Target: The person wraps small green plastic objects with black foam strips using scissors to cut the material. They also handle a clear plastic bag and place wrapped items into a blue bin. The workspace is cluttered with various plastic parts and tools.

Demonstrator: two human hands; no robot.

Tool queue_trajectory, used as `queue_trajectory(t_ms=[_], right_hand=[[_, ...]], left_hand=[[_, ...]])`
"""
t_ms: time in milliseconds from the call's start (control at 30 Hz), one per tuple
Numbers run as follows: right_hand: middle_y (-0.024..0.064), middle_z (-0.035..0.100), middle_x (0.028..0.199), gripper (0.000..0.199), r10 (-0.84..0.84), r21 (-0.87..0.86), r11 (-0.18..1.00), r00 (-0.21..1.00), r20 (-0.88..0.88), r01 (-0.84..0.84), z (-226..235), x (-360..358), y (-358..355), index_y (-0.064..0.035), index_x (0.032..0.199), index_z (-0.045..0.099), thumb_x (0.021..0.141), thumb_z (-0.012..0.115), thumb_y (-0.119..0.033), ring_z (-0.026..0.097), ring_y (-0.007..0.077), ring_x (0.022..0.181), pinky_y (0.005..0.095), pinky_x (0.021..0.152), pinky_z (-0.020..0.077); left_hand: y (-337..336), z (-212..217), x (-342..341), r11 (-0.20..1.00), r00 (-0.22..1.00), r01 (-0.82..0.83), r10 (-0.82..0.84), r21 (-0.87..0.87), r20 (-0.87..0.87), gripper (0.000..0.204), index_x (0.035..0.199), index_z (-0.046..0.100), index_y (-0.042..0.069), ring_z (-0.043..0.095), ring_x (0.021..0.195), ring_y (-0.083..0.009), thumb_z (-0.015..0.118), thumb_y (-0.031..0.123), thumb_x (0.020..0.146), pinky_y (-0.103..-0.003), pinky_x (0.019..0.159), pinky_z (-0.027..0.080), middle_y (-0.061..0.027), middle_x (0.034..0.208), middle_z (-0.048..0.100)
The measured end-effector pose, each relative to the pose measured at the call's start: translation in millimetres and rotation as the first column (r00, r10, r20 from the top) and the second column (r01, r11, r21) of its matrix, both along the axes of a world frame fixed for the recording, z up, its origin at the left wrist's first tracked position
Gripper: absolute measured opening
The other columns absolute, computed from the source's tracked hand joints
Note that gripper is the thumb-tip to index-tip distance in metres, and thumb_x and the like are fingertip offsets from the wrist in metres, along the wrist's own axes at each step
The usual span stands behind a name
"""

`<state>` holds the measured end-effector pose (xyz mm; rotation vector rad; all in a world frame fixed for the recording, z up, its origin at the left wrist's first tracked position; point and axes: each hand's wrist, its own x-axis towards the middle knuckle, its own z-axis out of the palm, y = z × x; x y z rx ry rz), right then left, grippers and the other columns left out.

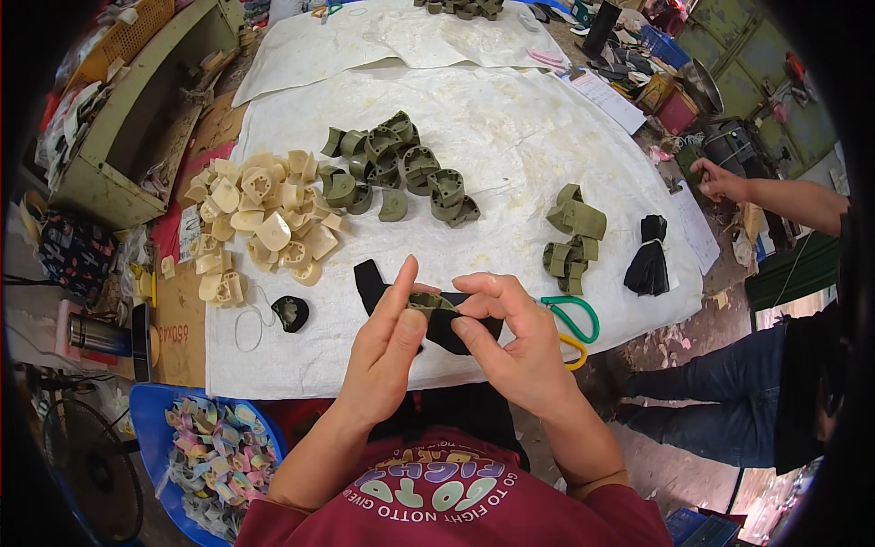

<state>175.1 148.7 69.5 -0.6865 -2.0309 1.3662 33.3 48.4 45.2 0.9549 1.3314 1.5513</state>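
In front of my chest, my left hand [392, 342] steadies an olive-green shoe heel [428, 301] between thumb and fingers. My right hand [510, 342] pinches a black fabric strip [448, 333] against the heel's near side. Another black strip [368, 283] lies on the table just beyond my left hand. Scissors [576, 321] with one green and one yellow handle lie partly behind my right hand. To the left sits a black-covered heel [290, 314], beside a loop of pale thread [248, 330].
Beige heels [273, 231] are heaped at left, with olive heels [387, 155] beyond and more [576, 223] at right. A tied bundle of black strips [648, 257] lies near the right edge. Another person's hand [723, 181] is at right. A blue basin [150, 415] holds colourful pieces.
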Motion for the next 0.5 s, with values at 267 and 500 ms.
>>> queue_trajectory(t_ms=[267, 500], right_hand=[[0.0117, 0.064, 0.091, 0.03, -0.216, 0.593, 0.772, 0.972, -0.095, 0.229, -4, -3, -1, -0.0016, 0.111, 0.058, 0.082, 0.065, -0.002, 0.062, 0.0258, 0.087, 0.0334, 0.078, 0.0486], [0.0072, 0.062, 0.11, 0.034, -0.065, -0.788, 0.548, 0.925, -0.373, -0.279, -61, 24, -42, -0.0015, 0.116, 0.06, 0.089, 0.066, -0.022, 0.057, 0.0188, 0.105, 0.0331, 0.091, 0.0448]], left_hand=[[7, -8, 6, 0.977, 0.978, -0.179, 0.164, 0.115, 0.126, 0.082, 0.149, 0.021, 0.005, 0.054, 0.109, -0.0172, 0.066, -0.007, 0.081, -0.03, 0.092, 0.046, -0.0097, 0.12, 0.056], [11, -15, 11, 0.957, 0.986, -0.161, 0.168, 0.24, -0.007, 0.096, 0.15, 0.013, 0.006, 0.041, 0.132, -0.03, 0.072, -0.003, 0.076, -0.042, 0.11, 0.03, -0.0177, 0.126, 0.058]])
